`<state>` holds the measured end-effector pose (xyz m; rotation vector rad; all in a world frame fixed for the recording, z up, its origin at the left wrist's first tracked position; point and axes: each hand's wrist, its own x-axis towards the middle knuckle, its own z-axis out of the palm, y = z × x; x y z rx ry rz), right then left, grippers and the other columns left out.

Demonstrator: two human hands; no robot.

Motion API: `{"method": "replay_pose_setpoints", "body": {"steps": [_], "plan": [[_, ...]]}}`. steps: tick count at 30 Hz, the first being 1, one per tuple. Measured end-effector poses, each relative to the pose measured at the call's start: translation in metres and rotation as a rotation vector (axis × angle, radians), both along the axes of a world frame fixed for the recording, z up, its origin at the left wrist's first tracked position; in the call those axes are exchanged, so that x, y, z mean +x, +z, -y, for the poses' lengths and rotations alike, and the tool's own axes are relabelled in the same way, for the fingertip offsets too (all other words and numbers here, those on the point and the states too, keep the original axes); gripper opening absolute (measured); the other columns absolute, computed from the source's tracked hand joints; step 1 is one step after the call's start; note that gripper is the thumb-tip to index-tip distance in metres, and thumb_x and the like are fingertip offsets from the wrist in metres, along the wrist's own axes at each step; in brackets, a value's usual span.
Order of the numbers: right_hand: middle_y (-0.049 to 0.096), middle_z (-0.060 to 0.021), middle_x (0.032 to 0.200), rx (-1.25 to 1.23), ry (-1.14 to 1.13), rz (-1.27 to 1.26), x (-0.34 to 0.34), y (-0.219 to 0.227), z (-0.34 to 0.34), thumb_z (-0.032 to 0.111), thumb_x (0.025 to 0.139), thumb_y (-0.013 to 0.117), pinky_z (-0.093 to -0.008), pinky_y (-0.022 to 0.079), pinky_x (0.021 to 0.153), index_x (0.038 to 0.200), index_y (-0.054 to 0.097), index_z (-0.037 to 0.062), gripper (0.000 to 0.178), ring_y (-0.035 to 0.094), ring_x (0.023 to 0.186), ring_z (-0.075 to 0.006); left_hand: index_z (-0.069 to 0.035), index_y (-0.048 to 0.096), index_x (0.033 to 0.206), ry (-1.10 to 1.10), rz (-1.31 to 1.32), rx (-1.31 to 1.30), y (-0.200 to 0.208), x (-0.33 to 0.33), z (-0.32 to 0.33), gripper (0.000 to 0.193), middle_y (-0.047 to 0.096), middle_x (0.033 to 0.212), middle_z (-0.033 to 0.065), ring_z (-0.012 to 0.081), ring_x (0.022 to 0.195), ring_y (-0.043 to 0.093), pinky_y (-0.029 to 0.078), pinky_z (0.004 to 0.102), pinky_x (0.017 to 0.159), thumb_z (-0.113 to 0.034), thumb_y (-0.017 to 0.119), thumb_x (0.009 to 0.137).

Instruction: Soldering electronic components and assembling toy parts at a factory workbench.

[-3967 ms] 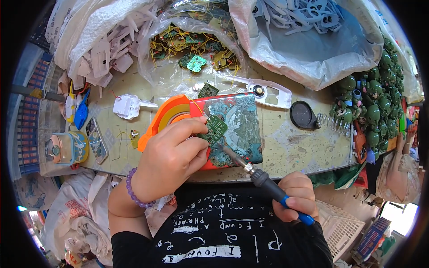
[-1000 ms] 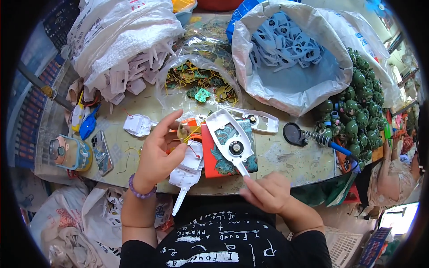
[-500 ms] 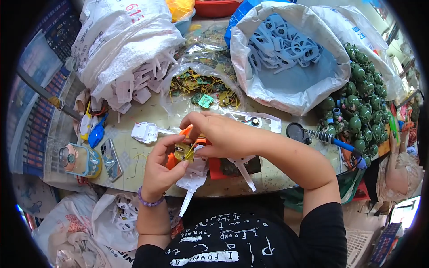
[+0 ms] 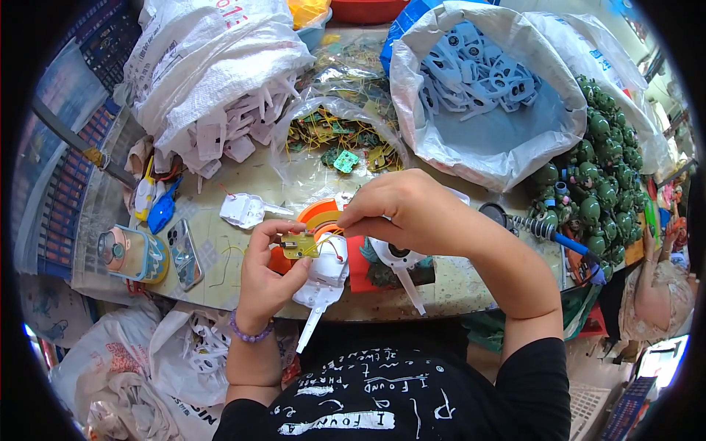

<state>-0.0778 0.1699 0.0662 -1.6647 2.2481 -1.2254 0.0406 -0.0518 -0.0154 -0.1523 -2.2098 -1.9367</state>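
My left hand [image 4: 268, 283] pinches a small yellow-green circuit board [image 4: 297, 247] between thumb and fingers. Thin yellow wires [image 4: 329, 237] run from the board toward my right hand [image 4: 393, 208], whose fingertips are pressed together on them. Right below the board lies a white plastic casing half [image 4: 323, 273] with a narrow handle pointing at me. Behind it an orange ring-shaped roll [image 4: 318, 211] shows between my hands. Another white casing piece [image 4: 401, 259] rests under my right wrist, by a red block [image 4: 358, 268]. A third white casing half [image 4: 245, 211] lies farther left.
A clear bag of circuit boards [image 4: 323, 136] lies ahead, between a sack of white parts [image 4: 220, 136] and an open sack of pale parts [image 4: 507, 151]. Green round parts [image 4: 592, 176] pile up right, near a soldering iron stand [image 4: 533, 226]. A phone [image 4: 184, 253] and cup [image 4: 132, 257] stand left.
My right hand has drawn away from the board to the right, uncovering the orange roll and the wires. My left hand keeps the board. The whole view has shifted slightly.
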Motion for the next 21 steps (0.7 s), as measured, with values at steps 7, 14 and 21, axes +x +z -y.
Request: {"method": "replay_pose_setpoints", "body": {"steps": [7, 14, 21], "plan": [[0.067, -0.0108, 0.085, -0.02, 0.064, -0.244, 0.007, -0.007, 0.016, 0.005, 0.079, 0.067, -0.0389, 0.051, 0.068, 0.093, 0.067, 0.0054, 0.015, 0.065, 0.078, -0.0302, -0.003, 0.071, 0.105, 0.095, -0.202, -0.342, 0.044, -0.009, -0.012, 0.029, 0.069, 0.09, 0.0117, 0.0198, 0.087, 0.065, 0.049, 0.029, 0.082, -0.003, 0.073, 0.076], [0.064, -0.0103, 0.079, -0.046, -0.108, -0.073, 0.018, -0.009, 0.01, 0.012, 0.081, 0.069, -0.038, 0.049, 0.064, 0.083, 0.06, 0.0056, 0.011, 0.064, 0.077, -0.0292, 0.002, 0.07, 0.099, -0.041, -0.047, -0.361, 0.058, -0.022, -0.016, 0.021, 0.07, 0.085, 0.0087, 0.0142, 0.08, 0.065, 0.05, 0.0259, 0.073, -0.001, 0.071, 0.079], [0.062, -0.0081, 0.074, 0.482, -0.355, -0.303, 0.017, -0.025, 0.007, 0.034, 0.082, 0.066, -0.0385, 0.049, 0.068, 0.074, 0.067, 0.0036, 0.031, 0.061, 0.078, -0.0259, 0.003, 0.071, 0.095, 0.161, 0.06, -0.118, 0.034, -0.028, -0.006, 0.016, 0.068, 0.082, 0.0075, 0.0125, 0.077, 0.062, 0.047, 0.0244, 0.071, -0.003, 0.069, 0.08]]}}
